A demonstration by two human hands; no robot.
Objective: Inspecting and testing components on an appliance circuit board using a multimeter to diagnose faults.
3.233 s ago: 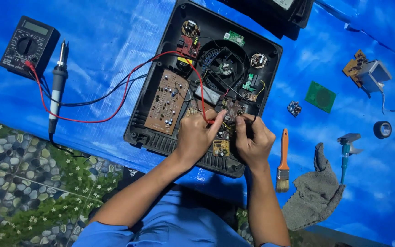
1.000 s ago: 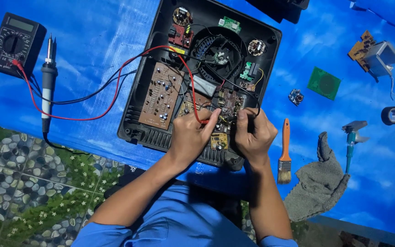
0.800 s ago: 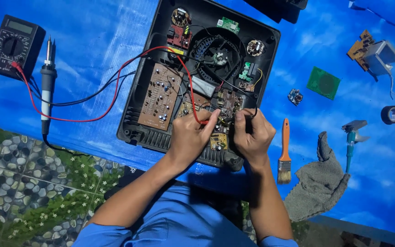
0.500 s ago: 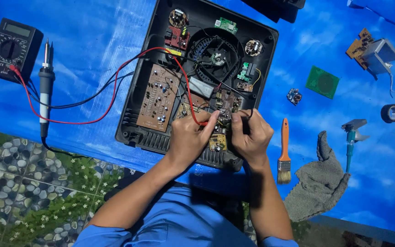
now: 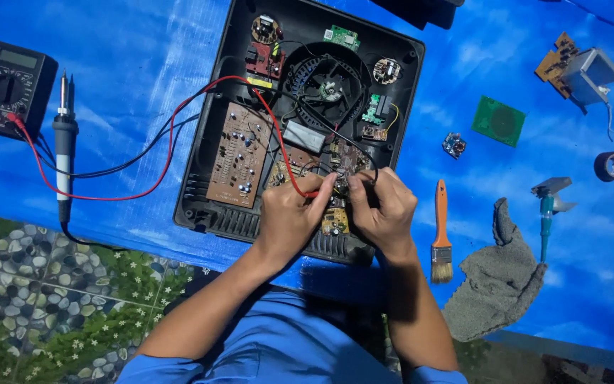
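Seen from the head camera, a blue tarp (image 5: 129,85) covers most of the ground, its near-left edge giving way to a mat printed with pebbles and grass (image 5: 44,291). An opened black appliance housing (image 5: 200,192) lies at the tarp's centre, with a round fan (image 5: 330,85) in its far half and a brown circuit board (image 5: 236,155) along its left side.

The person's left hand (image 5: 289,217) and right hand (image 5: 385,206) meet over the near-right part of the housing. The left hand's fingers are pressed together on a red probe (image 5: 307,192), whose tip points right toward the small components between the two hands, its long axis running roughly left to right. The right hand pinches a black probe (image 5: 359,183) just beside it, pointing left; the two tips are near each other, but contact with the board cannot be told. The red lead (image 5: 172,135) arcs back over the housing's left edge to a black multimeter (image 5: 10,89) near the tarp's far-left corner.

A soldering iron (image 5: 63,146) lies just right of the meter, its tip toward the far edge. Right of the housing lie an orange-handled brush (image 5: 440,235), a grey rag (image 5: 499,284), a small green board (image 5: 499,122), a blue-grey desoldering pump (image 5: 547,210) and a roll of black tape (image 5: 610,166).
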